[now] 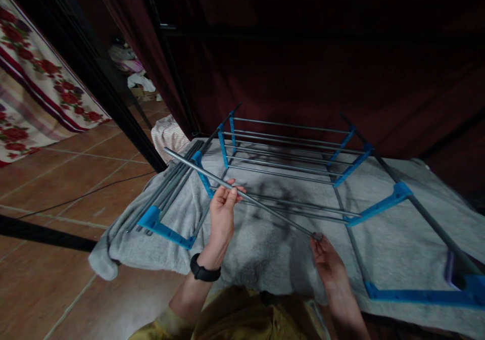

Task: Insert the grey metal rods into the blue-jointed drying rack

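A long grey metal rod [273, 211] slants across in front of me, raised over the bed. My left hand [224, 206] pinches it near its middle between thumb and fingers, a black band on the wrist. At the rod's lower right end, my right hand [325, 259] closes its fingertips around the tip. Behind the rod lies a partly assembled rack [291, 168] with grey bars and blue plastic brackets. Nearest my left hand is a blue bracket [166, 231] on the rack's left side; a longer blue bracket [420, 296] sits to the right of my right hand.
Several loose grey rods [162, 188] lie along the left of the grey blanket [265, 264]. Black bed-frame posts [125, 97] and a dark red curtain [295, 82] border the bed. A dark cable [87, 193] crosses the tiled floor [68, 178]. A flowered cloth [49, 87] hangs at left.
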Tool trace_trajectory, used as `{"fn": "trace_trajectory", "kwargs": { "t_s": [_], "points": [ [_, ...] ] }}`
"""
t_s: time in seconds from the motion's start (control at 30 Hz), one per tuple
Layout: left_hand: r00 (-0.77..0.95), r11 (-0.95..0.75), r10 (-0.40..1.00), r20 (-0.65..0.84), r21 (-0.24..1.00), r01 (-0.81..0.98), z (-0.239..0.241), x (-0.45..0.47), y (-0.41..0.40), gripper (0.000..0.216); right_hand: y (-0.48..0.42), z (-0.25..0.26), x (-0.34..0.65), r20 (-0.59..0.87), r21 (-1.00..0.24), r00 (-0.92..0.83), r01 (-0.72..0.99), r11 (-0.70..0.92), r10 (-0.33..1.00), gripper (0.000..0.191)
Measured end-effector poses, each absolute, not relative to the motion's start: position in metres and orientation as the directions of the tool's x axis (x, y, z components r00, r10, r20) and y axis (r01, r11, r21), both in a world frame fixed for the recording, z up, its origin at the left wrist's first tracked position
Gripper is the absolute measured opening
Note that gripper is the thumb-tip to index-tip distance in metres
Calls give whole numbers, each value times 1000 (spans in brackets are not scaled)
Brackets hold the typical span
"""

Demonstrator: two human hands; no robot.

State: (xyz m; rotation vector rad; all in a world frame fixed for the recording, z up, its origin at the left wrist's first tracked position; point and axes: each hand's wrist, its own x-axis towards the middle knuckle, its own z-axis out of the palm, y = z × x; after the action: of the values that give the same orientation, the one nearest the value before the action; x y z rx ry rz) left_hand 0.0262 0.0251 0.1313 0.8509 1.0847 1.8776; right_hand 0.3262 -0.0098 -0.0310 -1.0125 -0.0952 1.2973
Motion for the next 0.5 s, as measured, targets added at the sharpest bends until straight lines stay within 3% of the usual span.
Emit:
{"fn": "trace_trajectory", "kwargs": {
  "t_s": [0.5],
  "points": [
    [-318,-202,941,118,948,-246,95,78,5,35,-31,-14,253,-457,-698,13,-624,-350,889,22]
  ]
}}
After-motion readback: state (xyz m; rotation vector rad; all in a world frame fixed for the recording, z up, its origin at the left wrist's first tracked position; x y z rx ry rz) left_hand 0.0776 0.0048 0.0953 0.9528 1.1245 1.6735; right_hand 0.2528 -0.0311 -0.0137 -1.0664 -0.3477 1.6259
